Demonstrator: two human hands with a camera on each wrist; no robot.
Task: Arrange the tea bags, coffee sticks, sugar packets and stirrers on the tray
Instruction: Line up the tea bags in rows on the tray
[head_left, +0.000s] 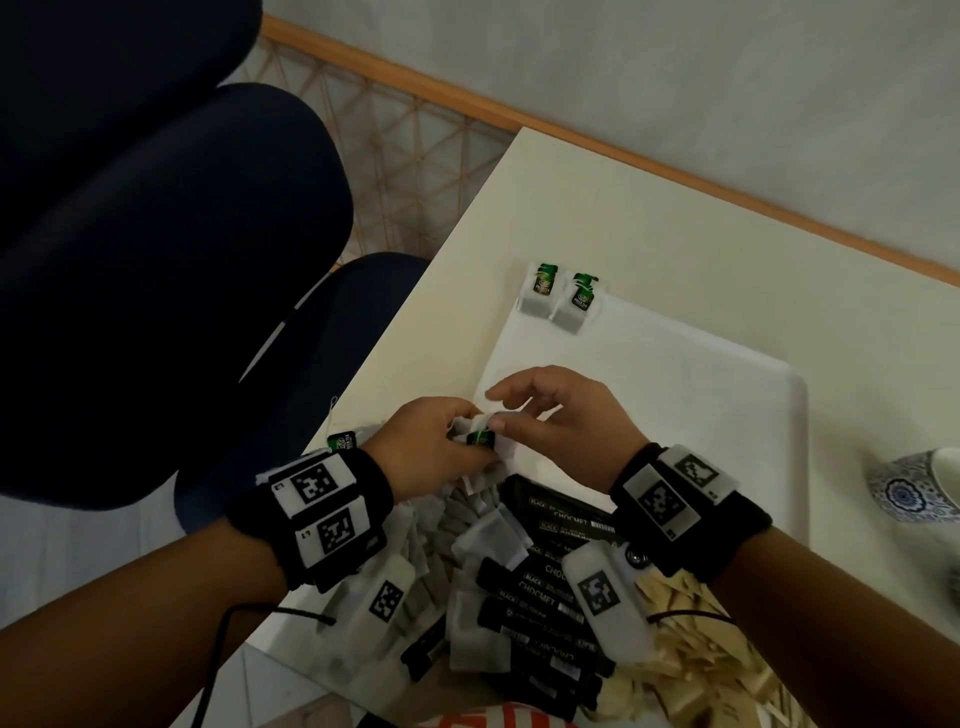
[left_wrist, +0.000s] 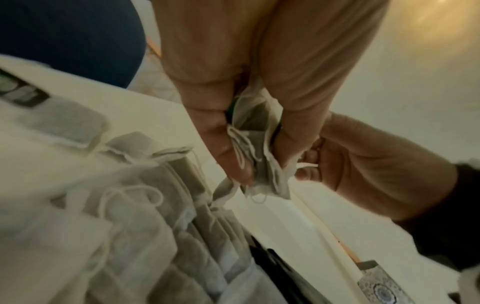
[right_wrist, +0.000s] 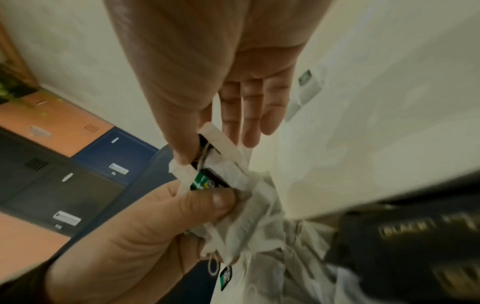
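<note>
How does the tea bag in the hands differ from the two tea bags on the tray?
The held tea bag is crumpled and pinched between the left hand and right hand; the two placed tea bags lie flat, side by side at the tray corner. All carry green tags.

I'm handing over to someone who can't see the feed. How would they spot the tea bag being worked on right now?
Start at the white tray on the table and go to its near-left edge, where both hands meet. The tea bag there is gripped by the left hand and pinched by the right hand. Unlike the two tea bags lying flat at the far corner, it is crumpled and off the surface.
</note>
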